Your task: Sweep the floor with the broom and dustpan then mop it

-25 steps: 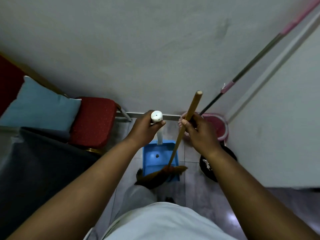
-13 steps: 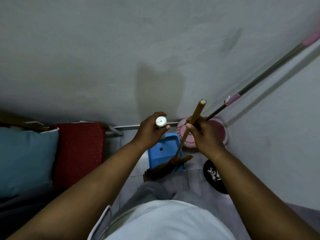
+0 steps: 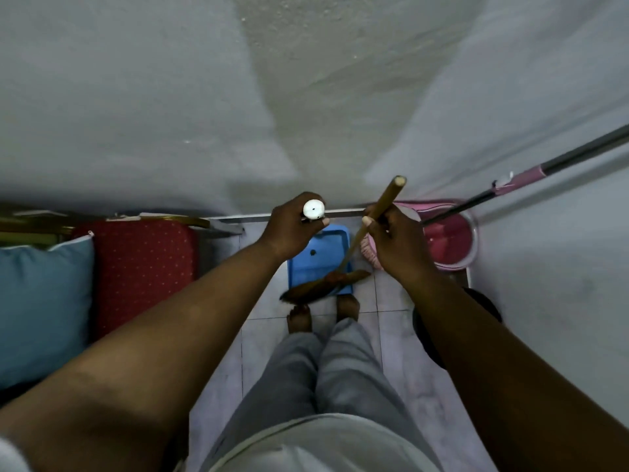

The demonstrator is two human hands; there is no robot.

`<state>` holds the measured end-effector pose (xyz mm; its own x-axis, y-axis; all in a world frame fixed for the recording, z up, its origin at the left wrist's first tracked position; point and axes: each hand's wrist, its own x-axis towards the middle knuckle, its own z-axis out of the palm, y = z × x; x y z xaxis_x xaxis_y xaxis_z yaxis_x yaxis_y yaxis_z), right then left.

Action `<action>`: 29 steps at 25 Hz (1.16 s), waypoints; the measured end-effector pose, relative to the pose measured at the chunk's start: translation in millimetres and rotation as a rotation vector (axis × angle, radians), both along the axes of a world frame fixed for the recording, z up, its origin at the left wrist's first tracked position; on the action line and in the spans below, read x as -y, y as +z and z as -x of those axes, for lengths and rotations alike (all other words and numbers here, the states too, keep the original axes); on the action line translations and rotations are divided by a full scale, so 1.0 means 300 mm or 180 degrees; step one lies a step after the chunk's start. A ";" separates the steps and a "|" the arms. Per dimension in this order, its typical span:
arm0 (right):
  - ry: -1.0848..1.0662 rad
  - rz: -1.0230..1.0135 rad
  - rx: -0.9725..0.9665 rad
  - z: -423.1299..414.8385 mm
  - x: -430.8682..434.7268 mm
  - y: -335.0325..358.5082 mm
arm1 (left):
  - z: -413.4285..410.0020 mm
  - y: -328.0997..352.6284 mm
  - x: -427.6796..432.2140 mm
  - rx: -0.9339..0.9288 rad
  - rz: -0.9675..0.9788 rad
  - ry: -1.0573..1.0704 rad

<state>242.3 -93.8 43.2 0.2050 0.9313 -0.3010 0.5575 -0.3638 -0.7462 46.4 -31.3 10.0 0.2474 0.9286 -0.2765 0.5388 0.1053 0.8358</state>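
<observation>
My left hand (image 3: pixel 293 226) grips the white top of the dustpan's upright handle (image 3: pixel 313 209). The blue dustpan (image 3: pixel 318 258) sits on the tiled floor by the wall, just beyond my bare feet. My right hand (image 3: pixel 394 238) grips the broom's wooden stick (image 3: pixel 388 195) near its top end. The brown broom head (image 3: pixel 323 286) lies across the dustpan's near lip. A mop with a pink and dark handle (image 3: pixel 517 180) leans to the right out of a pink bucket (image 3: pixel 449 238).
A red cushioned chair (image 3: pixel 136 267) with a light blue pillow (image 3: pixel 41 311) stands at the left. A dark round object (image 3: pixel 422 321) sits on the floor under my right forearm. White walls close in ahead and to the right. The floor strip (image 3: pixel 258 338) between them is narrow.
The view has tilted further down, so my legs and feet show. The dustpan and broom head stay together by the wall, and both hands keep their grips.
</observation>
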 end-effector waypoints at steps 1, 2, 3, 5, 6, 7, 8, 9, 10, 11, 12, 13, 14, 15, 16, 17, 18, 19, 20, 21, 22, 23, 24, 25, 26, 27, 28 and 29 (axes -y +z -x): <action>0.0009 0.0024 0.0020 -0.008 -0.035 -0.032 | -0.008 -0.032 -0.024 -0.0030 0.0052 -0.0010; 0.0026 0.0055 0.0024 -0.012 -0.068 -0.065 | -0.016 -0.061 -0.047 -0.0071 0.0098 -0.0015; 0.0036 0.0094 0.0026 -0.014 -0.102 -0.097 | -0.023 -0.087 -0.071 -0.0124 0.0116 -0.0022; 0.0022 0.0173 0.0028 -0.018 -0.167 -0.152 | -0.037 -0.134 -0.117 -0.0210 0.0089 -0.0021; 0.0025 0.0196 0.0013 -0.019 -0.194 -0.171 | -0.043 -0.149 -0.135 -0.0238 0.0062 -0.0011; 0.0059 0.0197 0.0008 -0.020 -0.218 -0.188 | -0.049 -0.160 -0.152 -0.0254 0.0041 -0.0005; 0.0110 0.0203 0.0042 -0.024 -0.244 -0.205 | -0.056 -0.174 -0.171 -0.0255 0.0036 -0.0001; 0.0154 0.0216 0.0098 -0.029 -0.268 -0.222 | -0.061 -0.187 -0.189 -0.0251 0.0034 -0.0009; 0.0187 0.0246 0.0132 -0.033 -0.290 -0.234 | -0.067 -0.195 -0.205 -0.0244 0.0021 -0.0023; 0.0194 0.0270 0.0105 -0.037 -0.309 -0.244 | -0.072 -0.198 -0.220 -0.0235 0.0017 -0.0035; 0.0196 0.0299 0.0063 -0.040 -0.332 -0.254 | -0.077 -0.205 -0.240 -0.0224 0.0026 -0.0024; 0.0200 0.0300 0.0054 -0.044 -0.356 -0.270 | -0.080 -0.214 -0.260 -0.0229 0.0045 -0.0002; 0.0224 0.0281 0.0093 -0.048 -0.368 -0.267 | -0.085 -0.210 -0.269 -0.0231 0.0054 -0.0005; 0.0240 0.0276 0.0116 -0.051 -0.385 -0.274 | -0.090 -0.215 -0.279 -0.0232 0.0096 -0.0001; 0.0240 0.0310 0.0113 -0.051 -0.405 -0.285 | -0.094 -0.228 -0.291 -0.0225 0.0154 0.0035; 0.0254 0.0314 0.0123 -0.050 -0.422 -0.298 | -0.098 -0.239 -0.301 -0.0237 0.0204 0.0075; 0.0297 0.0316 0.0155 -0.047 -0.436 -0.306 | -0.103 -0.246 -0.309 -0.0272 0.0238 0.0120; 0.0323 0.0293 0.0183 -0.043 -0.448 -0.314 | -0.107 -0.254 -0.317 -0.0303 0.0269 0.0162; 0.0308 0.0281 0.0190 -0.039 -0.458 -0.316 | -0.113 -0.258 -0.324 -0.0320 0.0297 0.0205; 0.0276 0.0247 0.0208 -0.035 -0.469 -0.321 | -0.118 -0.261 -0.333 -0.0354 0.0320 0.0240; 0.0251 0.0229 0.0243 -0.031 -0.476 -0.323 | -0.125 -0.262 -0.340 -0.0426 0.0344 0.0273; 0.0247 0.0191 0.0287 -0.030 -0.480 -0.331 | -0.130 -0.268 -0.345 -0.0514 0.0368 0.0304; 0.0252 0.0187 0.0308 -0.028 -0.480 -0.333 | -0.135 -0.269 -0.347 -0.0617 0.0380 0.0332; 0.0251 0.0182 0.0321 -0.026 -0.479 -0.339 | -0.139 -0.274 -0.347 -0.0702 0.0395 0.0367; 0.0251 0.0193 0.0345 -0.025 -0.478 -0.341 | -0.142 -0.274 -0.348 -0.0772 0.0426 0.0425; 0.0254 0.0180 0.0388 -0.026 -0.477 -0.351 | -0.143 -0.277 -0.351 -0.0796 0.0456 0.0491; 0.0268 0.0208 0.0432 -0.023 -0.475 -0.350 | -0.143 -0.274 -0.353 -0.0818 0.0488 0.0536; 0.0270 0.0231 0.0468 -0.021 -0.473 -0.359 | -0.142 -0.276 -0.353 -0.0813 0.0500 0.0554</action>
<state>248.6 48.2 -64.5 0.1732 0.9241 -0.3406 0.6896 -0.3607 -0.6280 89.0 74.7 -72.7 -0.0068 0.8921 -0.4518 0.6912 0.3307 0.6425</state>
